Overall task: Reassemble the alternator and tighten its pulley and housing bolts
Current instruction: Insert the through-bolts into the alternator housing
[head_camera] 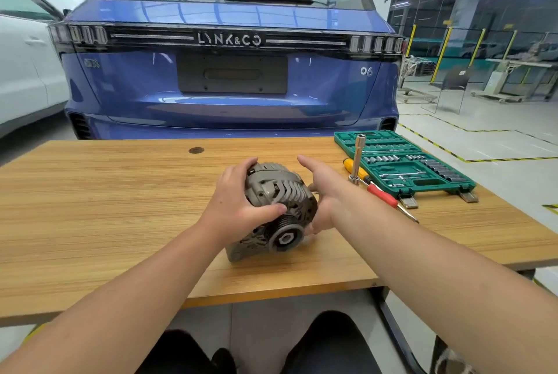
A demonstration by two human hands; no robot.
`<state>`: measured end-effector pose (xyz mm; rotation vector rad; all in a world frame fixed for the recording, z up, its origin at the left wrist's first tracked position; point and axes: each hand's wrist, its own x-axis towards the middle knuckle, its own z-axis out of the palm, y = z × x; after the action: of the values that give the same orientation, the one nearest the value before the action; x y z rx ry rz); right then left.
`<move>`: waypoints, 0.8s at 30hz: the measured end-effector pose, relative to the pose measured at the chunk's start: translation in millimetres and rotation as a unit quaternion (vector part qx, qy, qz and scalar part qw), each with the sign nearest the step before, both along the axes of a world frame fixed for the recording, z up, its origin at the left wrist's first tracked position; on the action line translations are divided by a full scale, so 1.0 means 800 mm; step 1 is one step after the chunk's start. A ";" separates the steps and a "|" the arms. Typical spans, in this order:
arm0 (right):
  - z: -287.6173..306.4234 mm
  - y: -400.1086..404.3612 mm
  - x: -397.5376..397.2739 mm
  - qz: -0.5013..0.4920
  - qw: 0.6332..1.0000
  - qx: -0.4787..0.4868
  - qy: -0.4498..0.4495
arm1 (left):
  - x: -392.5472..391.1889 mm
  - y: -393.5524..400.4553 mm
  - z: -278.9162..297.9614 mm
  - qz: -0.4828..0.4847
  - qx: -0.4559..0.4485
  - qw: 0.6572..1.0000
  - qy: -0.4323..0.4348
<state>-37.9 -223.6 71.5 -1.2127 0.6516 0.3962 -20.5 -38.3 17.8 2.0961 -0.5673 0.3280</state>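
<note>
A grey alternator (282,192) lies on its side in the middle of the wooden table (105,192), its black grooved pulley (285,236) with a hex nut facing me. My left hand (238,195) grips the housing from the left, fingers curled over the top and thumb across the front. My right hand (324,189) is at the alternator's right side with fingers spread and the index finger extended. Its lower fingers reach behind the housing, and whether they touch it is hidden.
An open green socket set case (404,162) sits at the table's right back corner. A metal socket extension (357,159) stands upright beside it, with a yellow-handled screwdriver (354,166) and a red-handled screwdriver (383,195) lying there. A blue car (229,71) is parked behind the table.
</note>
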 end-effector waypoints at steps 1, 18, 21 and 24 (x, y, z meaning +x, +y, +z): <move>0.000 0.000 0.001 0.006 1.000 -0.001 0.007 | -0.003 0.001 -0.001 -0.011 0.014 0.999 -0.026; -0.024 0.020 -0.005 -0.004 0.994 -0.104 -0.040 | -0.013 0.017 -0.013 -0.082 0.174 0.932 -0.306; -0.028 0.017 -0.008 -0.009 0.994 -0.095 -0.049 | -0.015 0.016 -0.016 -0.082 0.178 0.932 -0.306; -0.033 0.017 -0.012 -0.018 0.994 -0.087 -0.071 | -0.016 0.019 -0.021 -0.088 0.175 0.928 -0.317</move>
<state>-47.6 -210.2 44.9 -1.3787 0.5940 0.2233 -33.3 -22.9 1.4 2.2368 -1.2668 0.8684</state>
